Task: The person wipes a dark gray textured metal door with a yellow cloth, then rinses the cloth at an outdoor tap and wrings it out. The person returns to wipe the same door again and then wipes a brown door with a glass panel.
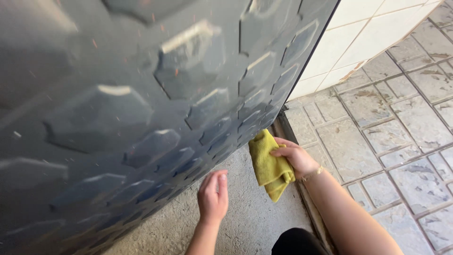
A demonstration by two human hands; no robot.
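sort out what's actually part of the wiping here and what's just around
In use:
- yellow cloth, gripped in the right hand
- dark embossed door panel, cloth pressed at its lower edge
- left hand, open, low near the panel

Just around:
- tiled floor
- white wall tiles
- concrete threshold

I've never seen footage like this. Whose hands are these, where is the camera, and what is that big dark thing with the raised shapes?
There is no machine here: the camera sits on a person's head and looks down at their own two bare hands. The right hand grips a yellow cloth pressed near the lower edge of a dark grey door with raised hexagon shapes. The left hand is open, holds nothing, and hovers by the door's bottom edge. Below is a concrete floor; to the right lie stone paving tiles and a pale tiled wall.
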